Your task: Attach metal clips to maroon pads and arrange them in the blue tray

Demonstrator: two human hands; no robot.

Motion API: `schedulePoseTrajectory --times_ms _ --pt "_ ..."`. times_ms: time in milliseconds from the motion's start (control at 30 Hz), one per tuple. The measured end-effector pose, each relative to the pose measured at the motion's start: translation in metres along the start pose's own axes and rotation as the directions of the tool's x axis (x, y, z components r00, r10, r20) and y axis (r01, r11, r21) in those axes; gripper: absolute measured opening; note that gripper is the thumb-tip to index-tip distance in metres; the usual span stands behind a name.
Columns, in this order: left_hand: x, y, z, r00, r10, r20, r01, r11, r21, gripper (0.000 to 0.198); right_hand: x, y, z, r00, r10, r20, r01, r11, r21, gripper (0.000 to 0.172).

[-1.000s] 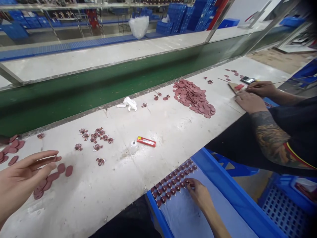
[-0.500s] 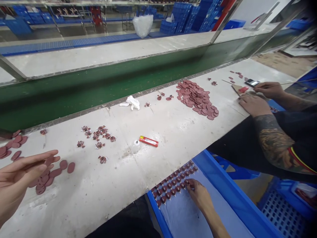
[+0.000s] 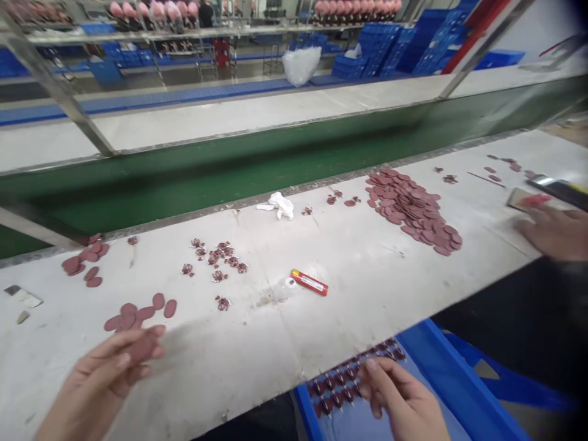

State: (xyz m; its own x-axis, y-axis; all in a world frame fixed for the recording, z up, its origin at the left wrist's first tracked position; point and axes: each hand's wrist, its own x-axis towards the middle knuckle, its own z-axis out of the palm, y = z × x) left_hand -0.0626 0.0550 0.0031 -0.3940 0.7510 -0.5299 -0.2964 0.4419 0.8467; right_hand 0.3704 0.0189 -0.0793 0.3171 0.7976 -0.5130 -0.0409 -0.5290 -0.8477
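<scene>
Head view, live: my left hand (image 3: 98, 380) curls half shut on a maroon disc (image 3: 140, 350), well left of the blue tray (image 3: 441, 367). My right hand (image 3: 402, 398) spreads over the tray's neat rows of maroon pieces (image 3: 349, 383), its grip unclear; tidy spacing matters here.

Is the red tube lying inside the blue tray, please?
No, the red tube lies on the white workbench, outside the blue tray.

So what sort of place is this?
Probably a factory production floor: a long green conveyor line, a pile of maroon discs being worked on at the bench, and stacks of blue crates behind.
</scene>
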Motion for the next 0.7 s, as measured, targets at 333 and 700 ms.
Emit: schedulePoseTrajectory --times_ms 333,700 --pt "-0.034 -0.022 0.037 0.920 -0.143 0.364 0.310 0.834 -0.456 0.028 0.029 -0.084 0.182 0.839 -0.133 0.527 -0.358 0.593 0.721 0.063" --pt "-0.030 -0.053 0.061 0.760 -0.044 0.648 0.473 0.721 -0.506 0.031 -0.022 -0.079 0.167 0.909 -0.254 0.332 0.022 0.822 0.568 0.045"
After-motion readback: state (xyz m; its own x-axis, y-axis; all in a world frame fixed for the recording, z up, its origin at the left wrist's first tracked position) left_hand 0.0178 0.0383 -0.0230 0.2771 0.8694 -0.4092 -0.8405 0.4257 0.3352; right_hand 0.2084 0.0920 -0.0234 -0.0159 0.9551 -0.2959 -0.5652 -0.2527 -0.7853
